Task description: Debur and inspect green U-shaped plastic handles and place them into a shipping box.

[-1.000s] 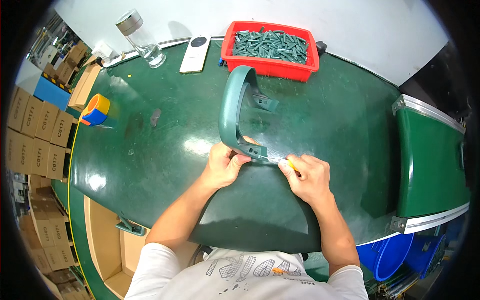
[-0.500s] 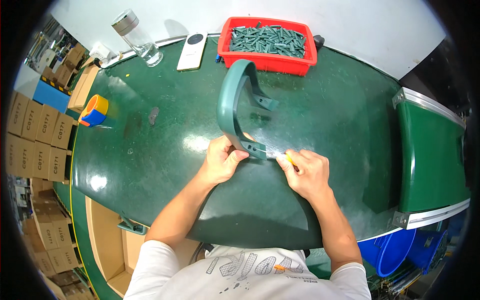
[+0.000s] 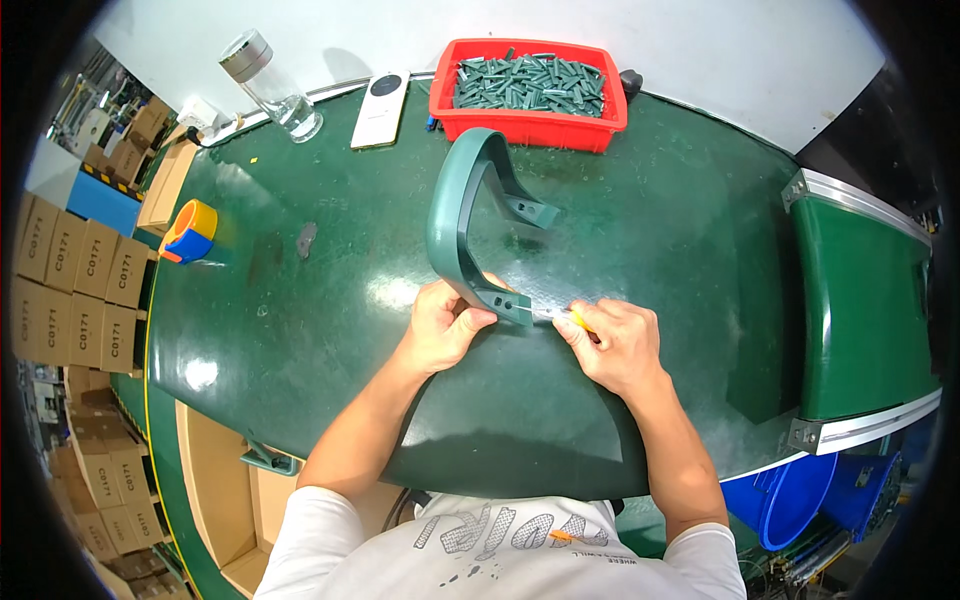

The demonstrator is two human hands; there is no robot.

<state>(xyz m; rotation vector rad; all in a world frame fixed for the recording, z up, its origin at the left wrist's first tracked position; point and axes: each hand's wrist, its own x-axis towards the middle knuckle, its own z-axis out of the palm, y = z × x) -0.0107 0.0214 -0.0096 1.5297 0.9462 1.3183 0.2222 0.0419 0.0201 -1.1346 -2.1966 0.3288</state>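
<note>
A curved green plastic handle (image 3: 452,215) stands arched over the table, its near end toward me. My left hand (image 3: 445,325) is closed around that near end, thumb on the side below two small holes. In my right hand (image 3: 617,340) is a utility knife (image 3: 577,319) with a yellow body, gripped between thumb and fingers. Its thin metal blade points left and meets the edge of the handle's near end. The handle's far end, also with holes, hangs free above the tabletop.
A red bin (image 3: 528,124) full of small green pieces stands at the back, beside a white phone (image 3: 378,120) and a glass bottle (image 3: 285,105). Tape rolls (image 3: 190,232) lie at left. A green conveyor (image 3: 868,310) is at right, an open carton (image 3: 215,480) below left.
The whole view has shifted slightly. Both hands keep their grips, and the handle has tilted a little, with the blade still at its near end.
</note>
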